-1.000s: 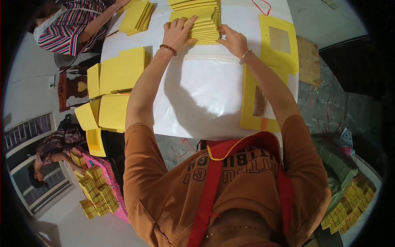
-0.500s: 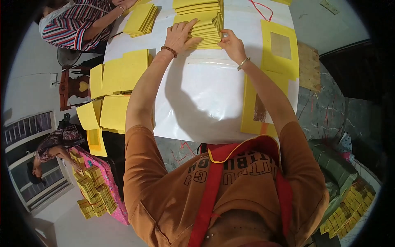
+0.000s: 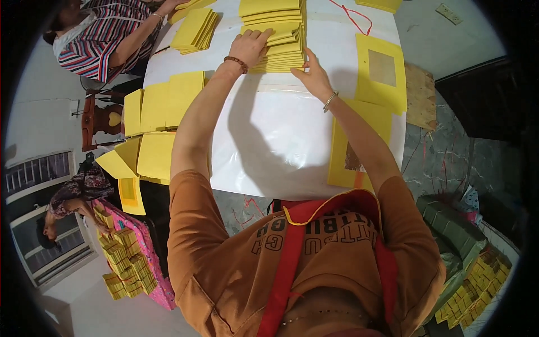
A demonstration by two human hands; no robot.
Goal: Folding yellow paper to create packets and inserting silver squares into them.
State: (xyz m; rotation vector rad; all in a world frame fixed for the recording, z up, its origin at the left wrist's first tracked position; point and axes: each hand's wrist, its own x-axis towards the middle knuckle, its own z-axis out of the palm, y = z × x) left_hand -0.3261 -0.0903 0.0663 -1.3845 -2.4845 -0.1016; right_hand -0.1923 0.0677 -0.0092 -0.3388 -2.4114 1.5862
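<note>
A fanned stack of folded yellow paper sheets [image 3: 283, 58] lies at the far middle of the white-covered table. My left hand [image 3: 251, 48], with a brown bead bracelet above it, grips the stack's left side, its bent fingers over the upper sheets. At the near right corner, my right hand [image 3: 315, 76] holds the edge between thumb and fingers; a metal bangle is on that wrist. Just beyond, another yellow bundle [image 3: 269, 8] touches this stack. How many sheets each hand holds cannot be made out.
Yellow sheets [image 3: 154, 109] lie along the table's left edge, and yellow frames with openings [image 3: 387, 87] along the right. A red cord [image 3: 359, 21] lies at the back. One person in stripes [image 3: 106, 39] works at far left, another [image 3: 78, 191] beside a pink-covered table [image 3: 160, 275] with yellow bundles.
Both hands stay at the stack. My left fingers have drawn together and bent over the sheets, and my right hand has shifted slightly nearer along the corner. The view has tilted a little.
</note>
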